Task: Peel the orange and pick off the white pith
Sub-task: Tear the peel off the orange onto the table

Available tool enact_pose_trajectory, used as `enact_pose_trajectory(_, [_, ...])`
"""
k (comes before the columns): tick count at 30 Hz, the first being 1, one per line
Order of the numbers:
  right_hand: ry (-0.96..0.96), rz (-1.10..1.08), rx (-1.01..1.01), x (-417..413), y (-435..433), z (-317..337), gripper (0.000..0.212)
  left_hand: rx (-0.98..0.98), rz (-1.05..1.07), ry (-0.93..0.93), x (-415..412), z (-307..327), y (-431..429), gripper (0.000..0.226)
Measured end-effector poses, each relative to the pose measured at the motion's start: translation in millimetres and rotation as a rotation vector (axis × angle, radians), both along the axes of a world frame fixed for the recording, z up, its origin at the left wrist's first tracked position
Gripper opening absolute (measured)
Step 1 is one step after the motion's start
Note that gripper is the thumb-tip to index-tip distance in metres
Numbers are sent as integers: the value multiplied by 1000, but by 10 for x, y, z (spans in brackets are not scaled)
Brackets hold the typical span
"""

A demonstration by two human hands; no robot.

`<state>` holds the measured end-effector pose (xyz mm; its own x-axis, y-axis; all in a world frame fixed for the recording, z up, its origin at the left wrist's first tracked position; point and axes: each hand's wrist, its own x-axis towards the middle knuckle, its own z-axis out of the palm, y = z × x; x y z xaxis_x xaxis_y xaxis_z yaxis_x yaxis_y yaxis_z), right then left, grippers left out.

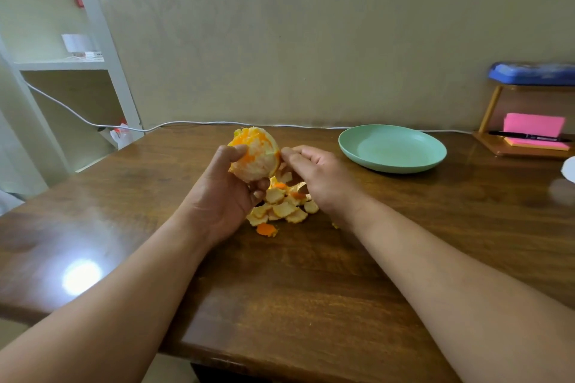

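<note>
Far left of the hands, white shelves (67, 65) stand beside the counter (280, 289), and a pale cable (77, 116) runs from them along the wall beyond the hands. The left hand (227, 193) grips the orange (256, 154) from below and behind, thumb curled over its near side, holding it raised above the counter. The fruit is mostly stripped (white pith covers much of it, with patches of bare flesh showing). The right hand (317, 174) meets it from the other side, fingers curled, thumb and forefinger pinching the orange's right edge, where a strip of rind remains. Below and between the two hands lies a heap of peel pieces (281, 207) on the counter, most of them pale side up. To the right of the right hand sits a green plate (392, 149). Further right, a small wooden stand (491, 109) holds pink sticky notes (533, 124) and a black pen (529, 136), with a blue case (532, 73) on top.
</note>
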<state>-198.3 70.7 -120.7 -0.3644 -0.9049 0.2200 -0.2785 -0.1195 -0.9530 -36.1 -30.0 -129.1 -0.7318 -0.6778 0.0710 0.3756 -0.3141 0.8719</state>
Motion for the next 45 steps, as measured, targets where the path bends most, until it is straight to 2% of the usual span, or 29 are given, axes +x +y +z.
enact_pose_trajectory(3, [-42, 34, 37, -4, -1, -3, 39, -76, 47, -34, -35, -13, 17, 75])
enact_pose_trajectory(8, [-41, 30, 55, 23, -13, -15, 27, -228, 103, -62, -52, -6, 59, 68])
enact_pose_trajectory(11, [-18, -3, 40, 56, -26, -36, 22, -261, 161, -107, -67, -41, 78, 81])
enact_pose_trajectory(15, [107, -80, 33, 70, -23, -47, 15, -358, 252, -183, -112, -73, 117, 69])
enact_pose_trajectory(19, [67, -64, 0, 74, -15, -39, 16, -363, 262, -169, -104, -89, 97, 68])
enact_pose_trajectory(22, [-67, -43, -29, 106, -28, -31, 14, -314, 253, -130, -103, -82, 89, 69])
enact_pose_trajectory(25, [-328, 42, -40, 129, -31, -18, 8, -231, 210, -32, -103, -51, 76, 74])
enact_pose_trajectory(28, [-556, 133, -30, 140, -24, -19, 14, -150, 163, 24, -95, -34, 57, 71])
enact_pose_trajectory(29, [-549, 132, -24, 141, -22, -22, 14, -156, 159, 21, -94, -34, 49, 69])
enact_pose_trajectory(31, [-419, 69, -12, 138, -28, -40, 10, -225, 176, -25, -103, -37, 56, 69])
enact_pose_trajectory(33, [-173, -70, -20, 128, -21, -44, 9, -287, 217, -148, -117, -44, 79, 85])
enact_pose_trajectory(35, [127, -230, -75, 107, -5, -38, 7, -304, 283, -249, -113, -49, 113, 87])
enact_pose_trajectory(37, [281, -288, -118, 106, 9, -27, 7, -302, 309, -264, -103, -45, 127, 87])
enact_pose_trajectory(40, [193, -243, -37, 156, 22, 2, 16, -304, 360, -248, -74, -4, 161, 86])
enact_pose_trajectory(45, [238, -172, 127, 189, 64, 38, 23, -593, 485, -380, -49, -15, 173, 79])
